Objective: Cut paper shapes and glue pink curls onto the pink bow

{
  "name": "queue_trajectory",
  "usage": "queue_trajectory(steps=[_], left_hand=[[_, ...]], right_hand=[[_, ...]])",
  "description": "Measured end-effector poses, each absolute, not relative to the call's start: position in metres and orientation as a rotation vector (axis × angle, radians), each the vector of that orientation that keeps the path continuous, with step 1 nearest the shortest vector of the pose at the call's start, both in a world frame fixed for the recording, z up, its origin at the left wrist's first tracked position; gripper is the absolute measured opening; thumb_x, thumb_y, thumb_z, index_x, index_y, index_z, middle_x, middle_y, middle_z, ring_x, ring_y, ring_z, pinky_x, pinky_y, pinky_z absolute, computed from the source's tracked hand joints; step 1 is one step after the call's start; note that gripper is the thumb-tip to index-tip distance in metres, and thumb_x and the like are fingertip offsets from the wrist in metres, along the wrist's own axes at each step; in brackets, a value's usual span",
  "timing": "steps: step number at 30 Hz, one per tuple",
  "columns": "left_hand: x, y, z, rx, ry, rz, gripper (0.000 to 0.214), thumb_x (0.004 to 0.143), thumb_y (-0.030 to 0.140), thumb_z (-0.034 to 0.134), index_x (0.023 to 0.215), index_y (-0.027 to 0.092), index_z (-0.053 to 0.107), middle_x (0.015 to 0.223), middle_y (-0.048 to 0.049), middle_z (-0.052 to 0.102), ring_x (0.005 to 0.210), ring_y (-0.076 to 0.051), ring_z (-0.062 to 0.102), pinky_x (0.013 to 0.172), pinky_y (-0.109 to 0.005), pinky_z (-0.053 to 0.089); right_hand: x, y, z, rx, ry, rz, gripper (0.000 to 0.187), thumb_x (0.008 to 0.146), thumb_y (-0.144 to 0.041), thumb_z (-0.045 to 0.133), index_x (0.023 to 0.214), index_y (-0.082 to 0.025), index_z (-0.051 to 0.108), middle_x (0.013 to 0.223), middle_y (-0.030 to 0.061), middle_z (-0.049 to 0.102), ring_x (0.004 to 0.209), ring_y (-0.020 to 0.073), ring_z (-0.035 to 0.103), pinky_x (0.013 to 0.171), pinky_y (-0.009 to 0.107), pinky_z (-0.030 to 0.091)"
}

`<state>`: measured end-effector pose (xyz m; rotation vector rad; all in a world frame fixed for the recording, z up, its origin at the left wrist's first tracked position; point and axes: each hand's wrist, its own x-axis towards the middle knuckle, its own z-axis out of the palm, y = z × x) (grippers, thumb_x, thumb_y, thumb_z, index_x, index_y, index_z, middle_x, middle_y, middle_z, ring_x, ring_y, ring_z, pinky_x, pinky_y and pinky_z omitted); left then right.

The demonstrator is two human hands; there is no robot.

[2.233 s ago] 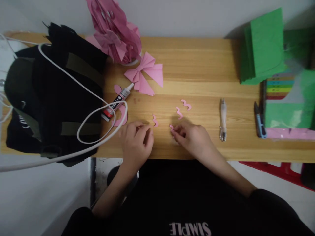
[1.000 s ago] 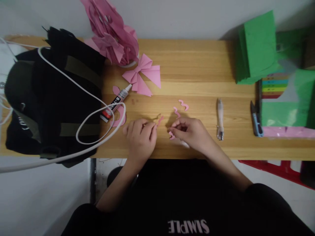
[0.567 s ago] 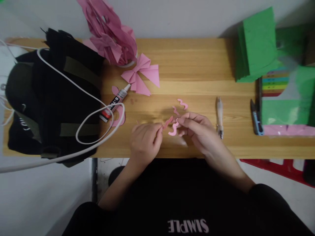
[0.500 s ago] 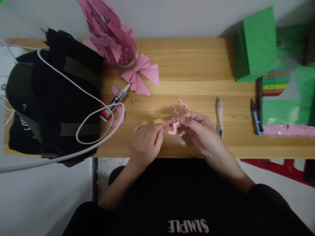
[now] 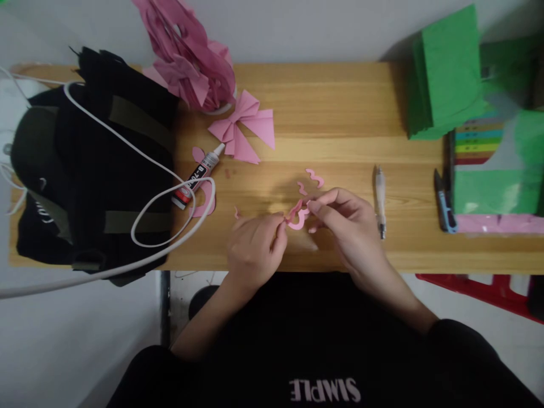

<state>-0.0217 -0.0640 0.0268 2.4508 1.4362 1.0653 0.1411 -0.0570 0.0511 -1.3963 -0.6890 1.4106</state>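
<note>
My left fingers (image 5: 279, 241) pinch the dark squiggle (image 5: 294, 212), my right fingers (image 5: 329, 216) the pale squiggle (image 5: 296, 225); they overlap in view above the worktop (image 5: 331, 113). I'm probably matching the 2; the next move calls for gentle aligning.

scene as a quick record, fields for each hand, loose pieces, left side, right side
left hand: pinches a darker pink wavy strip
right hand: pinches a pale pink wavy piece; whether the two touch is unclear
loose pieces: two wavy cutouts on the table, beyond the hands
left side: glue tube, pink bow, black bag
right side: pen, blue-handled tool, green stack
</note>
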Motion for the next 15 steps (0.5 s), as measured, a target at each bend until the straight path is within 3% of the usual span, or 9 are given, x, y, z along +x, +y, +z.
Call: queue_trajectory(steps=[15], left_hand=[[-0.0214,-0.0647,0.0301,2.458,1.365,1.048,0.016,0.085,0.003,0.064,0.092,0.017,0.064,0.082,-0.0016,0.078,0.069,-0.015,0.072,0.068,-0.030,0.048]], right_hand=[[0.1395,-0.0553,0.0481,-1.487,-0.725,1.346,0.016,0.075,-0.022,0.074,0.063,-0.021,0.064,0.062,-0.0007,0.072,0.057,0.0122,0.069,0.045,0.020,0.053]])
